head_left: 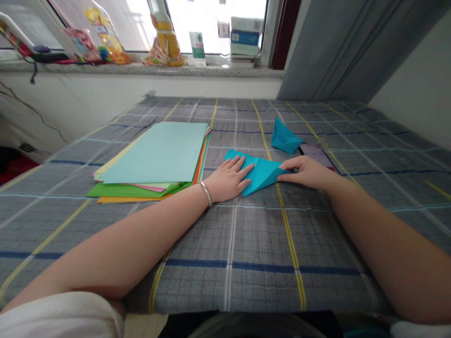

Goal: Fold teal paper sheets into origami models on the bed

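Observation:
A blue sheet of paper [260,170], partly folded, lies on the plaid cloth between my two hands. My left hand [230,178] rests flat on its left part with the fingers spread, hiding some of that side. At the opposite end, my right hand [303,171] pinches the paper's right corner between thumb and fingers, where a folded flap rises a little. Just beyond the right hand stands a folded blue paper piece [284,137] with a raised point, touched by neither hand.
A stack of coloured paper [155,155], pale blue on top, lies left of my left hand. Behind my right hand is a flat dark-edged object [317,155], partly hidden. Bottles, a tube [197,47] and boxes [244,37] line the windowsill [123,70] beyond the plaid-covered surface [197,244].

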### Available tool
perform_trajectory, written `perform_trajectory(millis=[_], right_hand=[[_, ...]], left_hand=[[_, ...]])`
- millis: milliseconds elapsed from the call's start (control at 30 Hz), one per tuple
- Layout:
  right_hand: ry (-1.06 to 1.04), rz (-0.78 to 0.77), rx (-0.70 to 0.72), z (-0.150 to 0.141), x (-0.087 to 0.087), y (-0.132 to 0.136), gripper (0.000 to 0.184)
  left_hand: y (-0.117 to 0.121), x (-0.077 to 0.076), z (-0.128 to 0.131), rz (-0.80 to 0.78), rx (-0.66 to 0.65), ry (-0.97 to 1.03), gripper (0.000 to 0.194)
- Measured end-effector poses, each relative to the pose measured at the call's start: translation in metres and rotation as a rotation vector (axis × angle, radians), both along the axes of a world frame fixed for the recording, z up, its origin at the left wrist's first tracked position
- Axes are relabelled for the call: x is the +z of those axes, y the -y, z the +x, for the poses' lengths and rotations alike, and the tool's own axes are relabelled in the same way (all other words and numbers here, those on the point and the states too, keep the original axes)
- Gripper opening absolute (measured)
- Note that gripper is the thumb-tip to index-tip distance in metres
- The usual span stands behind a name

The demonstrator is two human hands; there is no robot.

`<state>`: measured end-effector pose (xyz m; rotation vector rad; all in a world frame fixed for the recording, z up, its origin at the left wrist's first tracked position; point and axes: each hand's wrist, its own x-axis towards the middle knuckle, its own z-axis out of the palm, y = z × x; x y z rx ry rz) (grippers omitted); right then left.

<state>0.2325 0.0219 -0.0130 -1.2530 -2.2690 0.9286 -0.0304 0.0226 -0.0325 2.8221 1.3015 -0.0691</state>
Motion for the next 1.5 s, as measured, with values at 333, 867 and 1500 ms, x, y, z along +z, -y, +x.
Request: perform_trajectory(millis=[333,867,1500], right_hand=[[0.145,0.018,-0.045,-0.002,-0.004,-0.003,0.035],[0.424,0.291,-0.333,-0.04,-0.02,0.002,0.025],[0.533,0.294,-0.376,-0.045,-0.02,0.001,0.026]], left_hand=[[-0.001,0.001,-0.001,0.0,0.01,-0.046,0.062],[0.001,-0.003,0.001,0.032,-0.046,0.025,0.066],[0.005,0.0,0.006,0.0,-0.044,0.004,0.067]])
